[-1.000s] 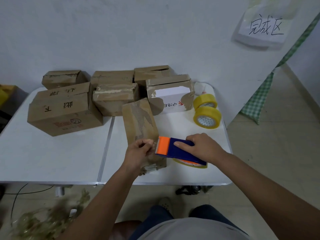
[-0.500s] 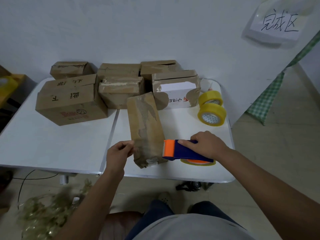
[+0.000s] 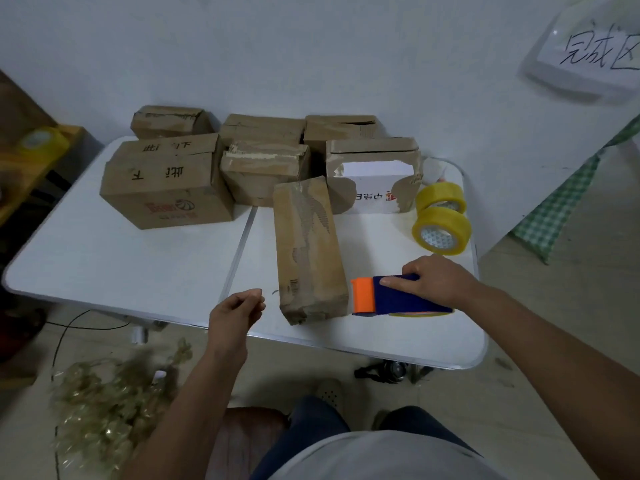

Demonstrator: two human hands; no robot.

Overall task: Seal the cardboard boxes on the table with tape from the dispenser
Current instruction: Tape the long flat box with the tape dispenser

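A long narrow cardboard box [image 3: 308, 247] lies on the white table [image 3: 114, 268], its near end close to the front edge. Just right of that end sits the blue tape dispenser [image 3: 398, 299] with an orange front and a yellowish roll under it. My right hand [image 3: 440, 280] grips it from above. My left hand [image 3: 239, 308] hovers over the table's front edge, left of the box and apart from it. Its fingers are curled with thumb and fingertips together, and I see nothing held in them.
Several worn cardboard boxes [image 3: 166, 185] crowd the back of the table, one torn open with a white box inside [image 3: 375, 181]. Two yellow tape rolls [image 3: 441, 230] stand at the right. A heap of crumpled used tape [image 3: 104, 407] lies on the floor at the left.
My left hand has let go of the box's near end and drawn back to the left, off the box. The dispenser has slid slightly right, away from the box.
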